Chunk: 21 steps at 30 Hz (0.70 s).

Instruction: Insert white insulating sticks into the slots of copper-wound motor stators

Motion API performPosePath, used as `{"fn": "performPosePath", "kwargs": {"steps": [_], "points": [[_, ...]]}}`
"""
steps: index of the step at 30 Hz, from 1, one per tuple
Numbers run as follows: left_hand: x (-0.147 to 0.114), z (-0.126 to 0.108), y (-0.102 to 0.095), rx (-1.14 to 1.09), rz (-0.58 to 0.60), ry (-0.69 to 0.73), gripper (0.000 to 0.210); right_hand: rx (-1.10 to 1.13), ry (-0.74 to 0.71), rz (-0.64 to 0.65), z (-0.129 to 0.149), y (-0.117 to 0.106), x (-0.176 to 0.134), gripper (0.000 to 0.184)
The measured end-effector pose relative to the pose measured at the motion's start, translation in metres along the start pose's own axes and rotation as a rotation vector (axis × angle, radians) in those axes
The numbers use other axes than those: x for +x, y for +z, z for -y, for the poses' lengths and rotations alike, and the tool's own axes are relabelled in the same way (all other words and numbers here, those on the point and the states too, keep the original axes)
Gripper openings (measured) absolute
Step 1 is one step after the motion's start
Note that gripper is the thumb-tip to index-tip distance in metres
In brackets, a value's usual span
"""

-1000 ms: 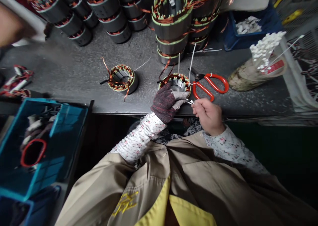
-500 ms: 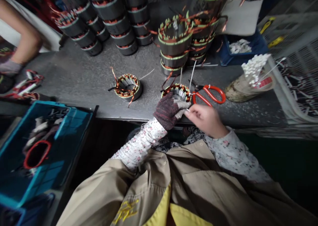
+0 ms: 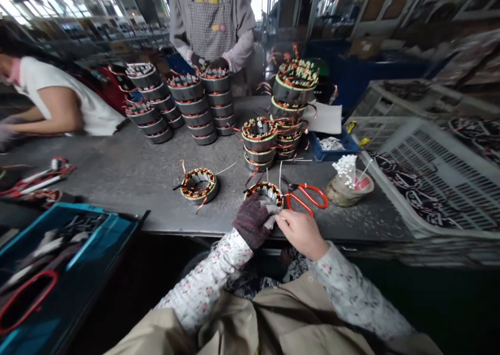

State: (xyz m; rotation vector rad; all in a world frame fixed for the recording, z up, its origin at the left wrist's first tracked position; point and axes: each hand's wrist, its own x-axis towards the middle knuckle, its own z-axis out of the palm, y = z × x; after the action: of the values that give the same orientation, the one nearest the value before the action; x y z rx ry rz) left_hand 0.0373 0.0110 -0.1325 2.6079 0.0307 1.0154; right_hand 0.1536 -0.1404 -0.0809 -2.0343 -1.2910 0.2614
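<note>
A motor stator with copper windings lies near the front edge of the grey table. My left hand, in a dark knitted glove, grips its near rim. My bare right hand pinches something small at the stator's near right side; what it pinches is hidden by the fingers. Thin white strips stand up from the stator. A second stator lies to the left, apart from both hands.
Red-handled scissors lie right of the stator, beside a bag of white tubes. Stacks of stators fill the far table. A blue bin sits at left, white crates at right. Two people work across the table.
The view has tilted up, bringing the far table and two people into sight. My right hand has moved in closer to the stator and my left hand.
</note>
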Motion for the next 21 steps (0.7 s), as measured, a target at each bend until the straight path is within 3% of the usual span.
{"fn": "performPosePath", "kwargs": {"steps": [3,7,11,15,18,21], "points": [[0.001,-0.003,-0.003,0.002,-0.039,0.003,0.018,0.051,-0.116,-0.103,-0.004,0.015,-0.001,0.04],[0.002,-0.011,-0.005,0.013,-0.053,-0.013,0.013,0.306,-0.197,-0.211,-0.001,0.002,-0.009,0.047],[-0.001,-0.012,-0.005,-0.049,-0.089,-0.078,0.01,0.715,-0.095,-0.109,0.001,-0.005,-0.008,0.055],[-0.005,-0.002,-0.008,-0.073,-0.013,-0.037,0.012,1.108,0.124,0.071,-0.006,0.007,-0.021,0.057],[-0.007,0.003,-0.006,-0.092,0.039,-0.041,0.014,1.177,0.247,0.026,-0.012,0.009,-0.034,0.055],[-0.008,-0.003,0.0,-0.146,0.102,-0.089,0.02,1.236,0.265,-0.08,-0.012,0.005,-0.022,0.054]]}}
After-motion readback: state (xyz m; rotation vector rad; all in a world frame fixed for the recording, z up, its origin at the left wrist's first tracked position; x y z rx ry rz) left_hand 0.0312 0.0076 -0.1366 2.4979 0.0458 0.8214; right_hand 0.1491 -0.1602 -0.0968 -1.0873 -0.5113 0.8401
